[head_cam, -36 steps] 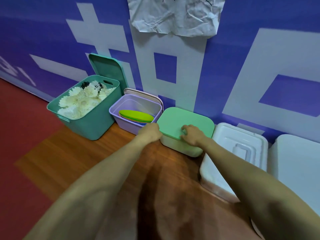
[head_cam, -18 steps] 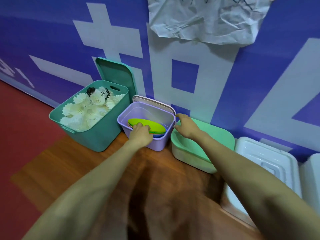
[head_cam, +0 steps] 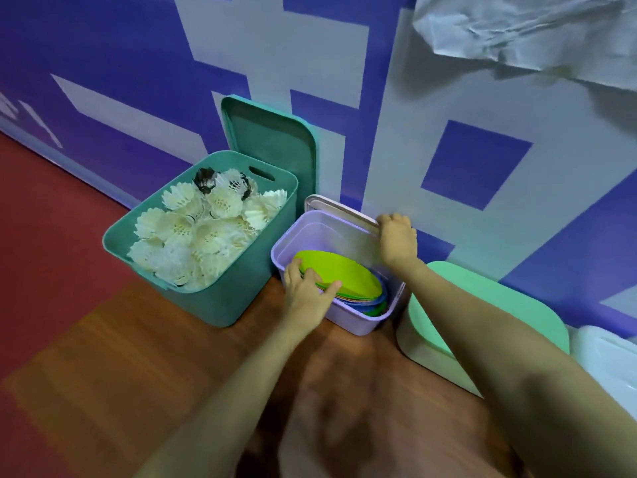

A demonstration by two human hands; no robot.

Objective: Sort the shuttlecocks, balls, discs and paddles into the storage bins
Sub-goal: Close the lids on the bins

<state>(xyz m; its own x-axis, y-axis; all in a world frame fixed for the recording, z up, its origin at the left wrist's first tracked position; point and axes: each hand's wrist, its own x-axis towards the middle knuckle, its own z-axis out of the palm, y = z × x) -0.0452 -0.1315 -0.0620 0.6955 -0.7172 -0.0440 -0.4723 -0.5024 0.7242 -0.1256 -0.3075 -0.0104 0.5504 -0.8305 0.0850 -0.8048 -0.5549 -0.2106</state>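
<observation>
A: Bins line a blue-and-white wall on wood floor point(head_cam: 172, 357). Progress?

B: Shuttlecocks point(head_cam: 203, 232) fill the teal bin point(head_cam: 220, 305); discs point(head_cam: 341, 276) lie in the lilac bin point(head_cam: 348, 322). Lidding seems left.

A: Hands?

B: The left hand point(head_cam: 306, 291) pinches the discs' edge; the right hand point(head_cam: 396, 239) is closed on the lilac lid point(head_cam: 341, 210), wedged against the wall, little clearance.

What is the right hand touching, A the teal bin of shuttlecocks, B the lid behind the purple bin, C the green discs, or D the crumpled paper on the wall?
B: the right hand grips the lid standing behind the purple bin.
</observation>
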